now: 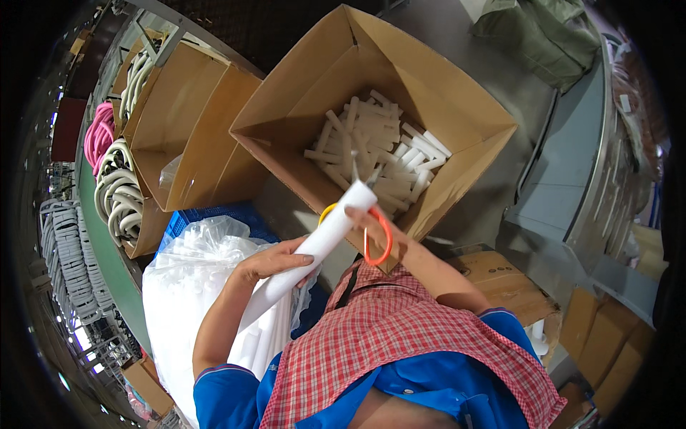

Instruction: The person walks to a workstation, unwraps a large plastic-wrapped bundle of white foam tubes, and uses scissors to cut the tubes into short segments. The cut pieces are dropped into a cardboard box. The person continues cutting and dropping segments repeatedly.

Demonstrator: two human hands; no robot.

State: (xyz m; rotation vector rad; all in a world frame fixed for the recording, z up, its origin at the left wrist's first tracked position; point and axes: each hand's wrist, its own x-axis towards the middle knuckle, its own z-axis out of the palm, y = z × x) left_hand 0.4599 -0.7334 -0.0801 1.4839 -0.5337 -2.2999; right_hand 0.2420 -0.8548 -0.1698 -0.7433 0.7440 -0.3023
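Observation:
A long white foam tube (327, 236) slants up from my lap towards an open cardboard box (316, 69). My left hand (278, 263) is closed around its middle. Near the tube's upper end, my right hand (375, 228) grips scissors with orange and yellow handles (387, 246); their blades point into the box, close to the tube's end. Part of the scissors is hidden behind the tube and blurred. Short white foam pieces (370, 134) lie in a loose heap on the box's bottom.
At left, a clear plastic bag (182, 279) of long white tubes leans by a blue crate (185, 217). Beyond are cardboard boxes (214, 134) and coiled pale hoses (118, 198). A grey metal bench (563, 155) stands at right, with a closed carton (498, 279) beside me.

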